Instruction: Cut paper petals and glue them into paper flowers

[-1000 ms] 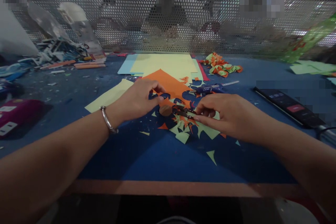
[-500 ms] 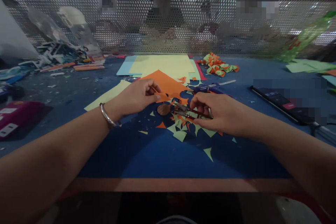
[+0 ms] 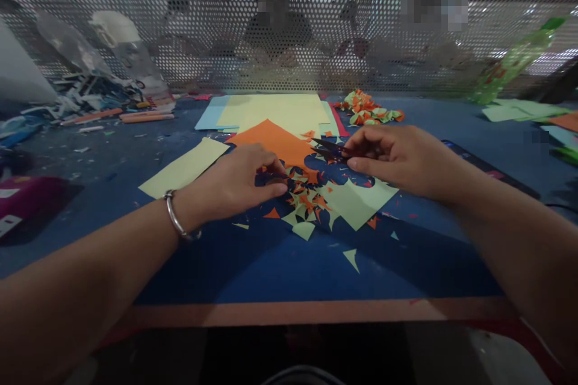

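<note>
My left hand (image 3: 241, 183) hovers left of the paper scraps (image 3: 309, 201), thumb and fingers closed on what looks like a thin round brown piece (image 3: 274, 180), seen nearly edge-on. My right hand (image 3: 391, 153) grips dark scissors (image 3: 327, 149), their blades parted and pointing left over the scraps. Between and behind both hands lies an orange sheet (image 3: 271, 138) with curved bites cut from its near right edge. A pale green sheet (image 3: 359, 201) with cut edges rests below my right hand.
Stacked yellow sheets (image 3: 275, 109) lie at the back, with a heap of cut orange and green pieces (image 3: 368, 108) to their right. A phone (image 3: 492, 168) is partly behind my right arm. Bottles (image 3: 135, 60) and a purple object (image 3: 34, 201) stand left; a green bottle (image 3: 519, 60) stands right.
The scissors and my right hand have moved up and away from the scraps. My left hand has left the orange paper and come down where the brown piece lay.
</note>
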Available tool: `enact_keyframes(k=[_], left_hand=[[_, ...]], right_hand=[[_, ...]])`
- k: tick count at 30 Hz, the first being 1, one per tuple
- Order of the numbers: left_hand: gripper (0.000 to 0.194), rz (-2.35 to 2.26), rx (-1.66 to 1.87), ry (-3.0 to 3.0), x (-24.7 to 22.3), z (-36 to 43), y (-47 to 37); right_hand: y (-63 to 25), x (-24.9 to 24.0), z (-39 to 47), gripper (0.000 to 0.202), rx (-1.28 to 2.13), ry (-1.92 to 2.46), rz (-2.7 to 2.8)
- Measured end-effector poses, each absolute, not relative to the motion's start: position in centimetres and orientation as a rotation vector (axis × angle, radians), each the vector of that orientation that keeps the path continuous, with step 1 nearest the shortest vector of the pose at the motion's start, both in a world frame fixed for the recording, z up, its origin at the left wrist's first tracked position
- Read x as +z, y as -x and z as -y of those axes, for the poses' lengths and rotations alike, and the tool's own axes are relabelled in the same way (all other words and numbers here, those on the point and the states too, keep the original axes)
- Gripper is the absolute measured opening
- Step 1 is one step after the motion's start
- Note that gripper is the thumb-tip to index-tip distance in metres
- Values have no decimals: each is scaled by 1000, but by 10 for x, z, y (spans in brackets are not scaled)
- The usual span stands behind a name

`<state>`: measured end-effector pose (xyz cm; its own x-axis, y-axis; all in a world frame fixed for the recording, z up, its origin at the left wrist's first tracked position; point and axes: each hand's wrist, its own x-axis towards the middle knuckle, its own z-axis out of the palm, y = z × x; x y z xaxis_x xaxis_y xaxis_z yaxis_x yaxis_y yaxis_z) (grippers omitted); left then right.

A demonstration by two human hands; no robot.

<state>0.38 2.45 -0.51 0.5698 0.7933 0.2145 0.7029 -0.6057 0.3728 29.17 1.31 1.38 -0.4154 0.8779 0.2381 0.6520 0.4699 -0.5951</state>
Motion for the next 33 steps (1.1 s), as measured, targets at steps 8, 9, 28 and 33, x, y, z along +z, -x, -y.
enact_keyframes(k=[8, 9, 28, 33], left_hand=[[16, -893, 665, -2683, -3, 7, -29], [15, -960, 694, -2652, -3, 6, -28], [45, -1855, 228, -2315, 10, -76, 65], [57, -1999, 275, -2336, 18, -80, 80]], right_hand=[[-294, 14, -14, 14, 472, 1458, 2199], [-295, 14, -14, 16, 447, 1470, 2213], [-294, 8, -19, 21, 423, 1696, 2635], [-292, 9, -20, 15, 431, 1688, 2648]])
